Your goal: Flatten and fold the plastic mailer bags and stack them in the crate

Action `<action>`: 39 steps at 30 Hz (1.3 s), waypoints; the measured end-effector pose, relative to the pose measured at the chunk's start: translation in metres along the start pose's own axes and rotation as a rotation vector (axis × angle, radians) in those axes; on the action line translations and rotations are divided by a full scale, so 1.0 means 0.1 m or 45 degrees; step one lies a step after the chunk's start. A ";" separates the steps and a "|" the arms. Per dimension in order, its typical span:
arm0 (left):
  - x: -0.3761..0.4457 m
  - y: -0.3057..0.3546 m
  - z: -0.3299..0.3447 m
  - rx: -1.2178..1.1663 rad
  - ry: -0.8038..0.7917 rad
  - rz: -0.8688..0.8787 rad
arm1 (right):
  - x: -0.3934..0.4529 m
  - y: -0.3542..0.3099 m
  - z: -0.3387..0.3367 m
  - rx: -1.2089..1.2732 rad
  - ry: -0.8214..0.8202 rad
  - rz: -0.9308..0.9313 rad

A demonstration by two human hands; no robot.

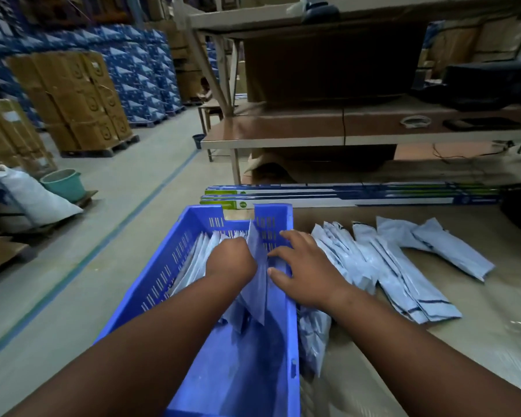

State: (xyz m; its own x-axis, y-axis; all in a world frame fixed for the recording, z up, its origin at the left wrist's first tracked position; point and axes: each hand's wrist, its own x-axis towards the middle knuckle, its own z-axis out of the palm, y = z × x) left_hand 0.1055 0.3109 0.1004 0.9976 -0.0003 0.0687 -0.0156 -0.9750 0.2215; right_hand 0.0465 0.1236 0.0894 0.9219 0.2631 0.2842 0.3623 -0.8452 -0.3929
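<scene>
A blue slotted crate (163, 266) stands before me with several folded grey mailer bags standing on edge against its far wall. My left hand (230, 260) is inside the crate, fingers curled down among those bags beside one upright folded bag (257, 284). My right hand (306, 269) lies over the crate's right rim, fingers spread and straight, its fingertips touching that same bag. More folded mailer bags (403, 275) lie in a loose row on the brown board to the right of the crate. One crumpled bag (313, 335) sits against the crate's right wall.
Long flat boxes (343, 195) lie behind the crate. A wooden shelf table (283, 139) with a tape roll (415, 121) stands further back. Stacked cardboard cartons (73, 100), a white sack (33, 197) and a green bucket (63, 183) are at the left across the floor aisle.
</scene>
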 end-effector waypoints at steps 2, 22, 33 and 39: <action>0.02 0.00 0.09 -0.007 -0.037 0.003 | -0.01 0.04 0.03 0.029 -0.003 0.047; -0.14 0.48 -0.36 -0.043 0.182 0.131 | 0.00 0.30 -0.55 -0.103 -0.053 -0.045; -0.57 2.11 -0.12 -0.070 0.124 0.436 | -0.89 1.43 -1.31 -0.119 0.013 0.139; -0.63 2.61 0.54 0.011 -0.226 0.662 | -1.48 2.39 -1.34 -0.186 -0.092 0.412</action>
State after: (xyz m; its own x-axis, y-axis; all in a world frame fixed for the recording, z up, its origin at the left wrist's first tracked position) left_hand 0.0426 0.0443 0.1012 0.8545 -0.5194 0.0014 -0.5097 -0.8381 0.1945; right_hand -0.0219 -0.1795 0.0709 0.9949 -0.0009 0.1011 0.0318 -0.9463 -0.3217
